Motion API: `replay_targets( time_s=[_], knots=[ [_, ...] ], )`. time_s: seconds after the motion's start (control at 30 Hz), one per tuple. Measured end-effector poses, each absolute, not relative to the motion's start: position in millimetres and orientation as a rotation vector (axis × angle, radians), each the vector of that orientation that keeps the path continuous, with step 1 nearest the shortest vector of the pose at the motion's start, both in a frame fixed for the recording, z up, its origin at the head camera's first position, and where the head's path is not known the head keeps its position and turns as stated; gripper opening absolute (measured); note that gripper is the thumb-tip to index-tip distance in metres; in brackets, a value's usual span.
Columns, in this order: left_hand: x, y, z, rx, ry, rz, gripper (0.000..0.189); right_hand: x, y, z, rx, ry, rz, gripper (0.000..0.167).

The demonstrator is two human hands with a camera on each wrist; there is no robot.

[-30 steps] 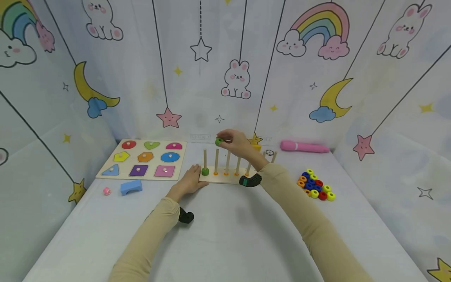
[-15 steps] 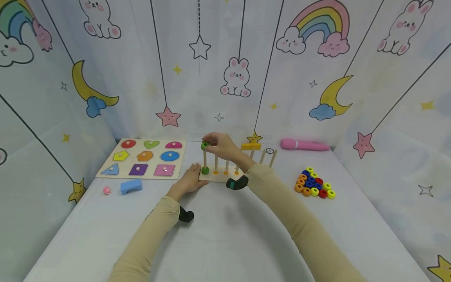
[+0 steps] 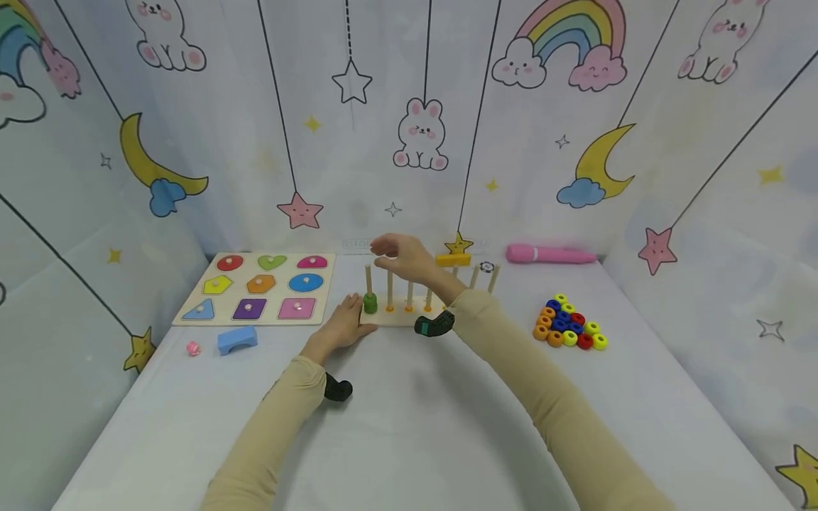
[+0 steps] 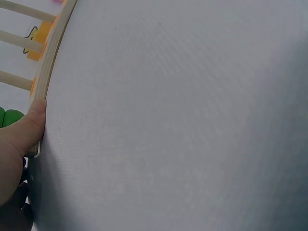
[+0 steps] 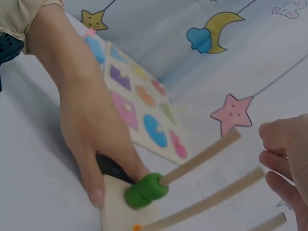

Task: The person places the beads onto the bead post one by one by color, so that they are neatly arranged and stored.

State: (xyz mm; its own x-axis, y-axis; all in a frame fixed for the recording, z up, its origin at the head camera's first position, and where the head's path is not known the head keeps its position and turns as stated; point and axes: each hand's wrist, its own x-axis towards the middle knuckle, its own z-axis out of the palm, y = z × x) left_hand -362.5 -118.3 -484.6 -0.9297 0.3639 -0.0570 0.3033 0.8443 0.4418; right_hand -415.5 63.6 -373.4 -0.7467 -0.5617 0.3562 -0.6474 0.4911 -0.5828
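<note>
A wooden peg stand (image 3: 399, 317) with a row of upright pegs stands at the back middle of the table. Two green beads (image 5: 147, 189) are stacked at the bottom of its leftmost peg (image 3: 368, 279). My left hand (image 3: 344, 323) grips the left end of the stand's base, thumb along the front edge, as the left wrist view shows. Above the pegs is my right hand (image 3: 406, 258), its fingers loosely bent with nothing between them. In the right wrist view its fingertips (image 5: 272, 137) are just off the tip of the leftmost peg.
Right of the stand lies a group of orange, blue, red and yellow beads (image 3: 565, 323). A shape puzzle board (image 3: 255, 289) is at the left, with a blue arch block (image 3: 237, 340) and a small pink piece (image 3: 193, 348) before it. A pink stick-shaped thing (image 3: 549, 254) lies at the back.
My right hand brought a green bead left onto the leftmost peg and let go. The bead dropped onto the one below. My left hand stayed on the base.
</note>
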Motion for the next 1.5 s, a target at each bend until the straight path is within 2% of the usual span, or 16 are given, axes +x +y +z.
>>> replay_targets(
  time_s=[0.27, 0.5, 0.6, 1.03, 1.17, 1.33, 1.5],
  knots=[
    [-364, -116, -480, 0.526, 2.890, 0.640, 0.078, -428, 100, -360, 0.914, -2.572, 1.144, 0.027],
    [-367, -118, -480, 0.532, 2.902, 0.621, 0.078, -435, 161, -340, 0.697, -2.619, 1.227, 0.031],
    [-366, -119, -477, 0.536, 2.907, 0.629, 0.078, -439, 189, -343, 0.588, -2.595, 1.222, 0.029],
    [-368, -121, -474, 0.511, 2.905, 0.635, 0.078, -437, 291, -383, 0.163, -2.696, 1.235, 0.040],
    [-367, -120, -477, 0.510, 2.903, 0.645, 0.077, -426, 322, -398, 0.080, -2.770, 1.112, 0.045],
    [-360, -119, -483, 0.530, 2.903, 0.640, 0.076, -406, 359, -422, -0.021, -2.808, 1.037, 0.039],
    [-355, -118, -487, 0.538, 2.894, 0.655, 0.076, -389, 390, -445, -0.126, -2.787, 1.014, 0.039]
  ],
)
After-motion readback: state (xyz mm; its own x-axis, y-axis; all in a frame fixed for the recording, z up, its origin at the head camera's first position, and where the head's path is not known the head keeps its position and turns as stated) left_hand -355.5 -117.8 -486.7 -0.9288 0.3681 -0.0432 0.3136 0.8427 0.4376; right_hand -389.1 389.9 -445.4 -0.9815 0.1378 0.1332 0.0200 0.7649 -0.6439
